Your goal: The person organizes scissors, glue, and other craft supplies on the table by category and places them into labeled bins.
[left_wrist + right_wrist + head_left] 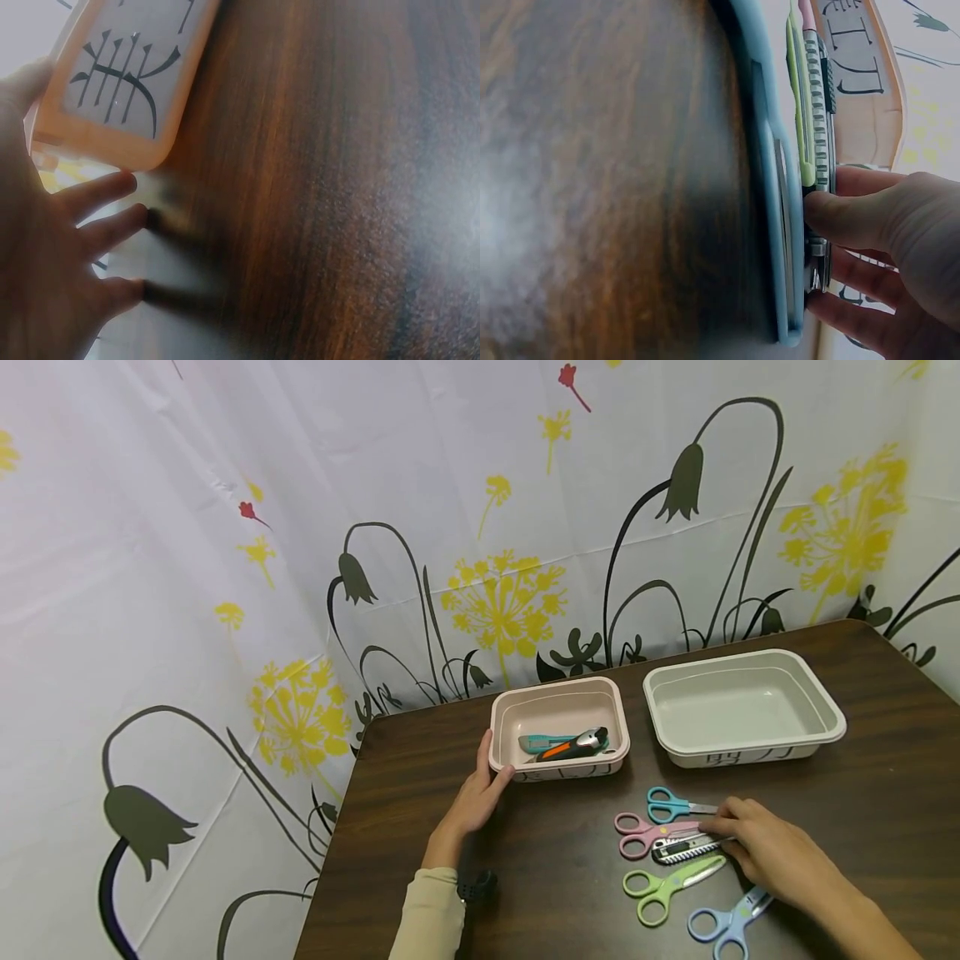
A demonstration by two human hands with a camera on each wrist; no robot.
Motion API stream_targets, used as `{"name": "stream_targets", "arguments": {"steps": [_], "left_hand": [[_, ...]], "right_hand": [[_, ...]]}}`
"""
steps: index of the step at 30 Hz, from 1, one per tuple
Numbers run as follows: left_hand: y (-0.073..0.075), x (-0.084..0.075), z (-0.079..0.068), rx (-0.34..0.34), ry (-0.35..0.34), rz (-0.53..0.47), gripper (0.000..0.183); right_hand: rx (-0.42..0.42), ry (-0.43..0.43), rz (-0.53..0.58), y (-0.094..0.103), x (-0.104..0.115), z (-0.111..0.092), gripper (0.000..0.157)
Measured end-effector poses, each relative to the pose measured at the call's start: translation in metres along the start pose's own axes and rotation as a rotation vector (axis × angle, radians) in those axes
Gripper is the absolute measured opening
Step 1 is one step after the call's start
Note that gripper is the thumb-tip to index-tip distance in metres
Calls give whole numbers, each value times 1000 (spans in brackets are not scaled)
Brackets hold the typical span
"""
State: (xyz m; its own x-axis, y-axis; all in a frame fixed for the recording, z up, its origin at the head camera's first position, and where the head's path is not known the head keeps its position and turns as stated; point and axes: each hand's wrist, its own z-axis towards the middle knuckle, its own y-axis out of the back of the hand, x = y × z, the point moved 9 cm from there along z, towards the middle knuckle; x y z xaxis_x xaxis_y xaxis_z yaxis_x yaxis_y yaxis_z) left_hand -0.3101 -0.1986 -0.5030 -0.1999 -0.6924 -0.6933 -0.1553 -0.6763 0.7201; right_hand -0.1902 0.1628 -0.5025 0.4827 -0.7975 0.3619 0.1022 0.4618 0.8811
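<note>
My left hand (471, 803) rests at the near left corner of a small pink bin (558, 697), thumb at the front rim and fingers along the side wall. In the left wrist view its lower fingers are straight and spread. Inside the bin lie a teal cutter (536, 743) and a black-and-orange utility knife (573, 746). My right hand (780, 852) pinches a silver-and-black snap-off cutter (678, 850) by its far right end. Pink scissors (639, 841) and turquoise scissors (667, 803) lie just behind it, green scissors (663, 890) and blue scissors (729, 925) in front.
A larger pale green bin (742, 752), with nothing inside, stands at the back right beside the pink bin. The dark wooden table (555, 868) ends at the back against a flowered white curtain (450, 460). A dark band (477, 887) shows at the left wrist.
</note>
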Motion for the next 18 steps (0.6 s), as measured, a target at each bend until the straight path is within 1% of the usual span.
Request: {"name": "stream_targets", "arguments": {"steps": [3, 6, 12, 14, 18], "left_hand": [[0, 1, -1, 1, -3, -4, 76], [-1, 2, -1, 4, 0, -8, 76], [-2, 2, -1, 2, 2, -13, 76], [-2, 3, 0, 1, 3, -15, 76], [-2, 3, 1, 0, 4, -17, 76]], "right_hand": [[21, -5, -19, -1, 1, -1, 29], [18, 13, -35, 0, 1, -3, 28], [-31, 70, -76, 8, 3, -8, 28], [-32, 69, -83, 10, 3, -9, 29], [1, 43, -83, 13, 2, -9, 31]]}}
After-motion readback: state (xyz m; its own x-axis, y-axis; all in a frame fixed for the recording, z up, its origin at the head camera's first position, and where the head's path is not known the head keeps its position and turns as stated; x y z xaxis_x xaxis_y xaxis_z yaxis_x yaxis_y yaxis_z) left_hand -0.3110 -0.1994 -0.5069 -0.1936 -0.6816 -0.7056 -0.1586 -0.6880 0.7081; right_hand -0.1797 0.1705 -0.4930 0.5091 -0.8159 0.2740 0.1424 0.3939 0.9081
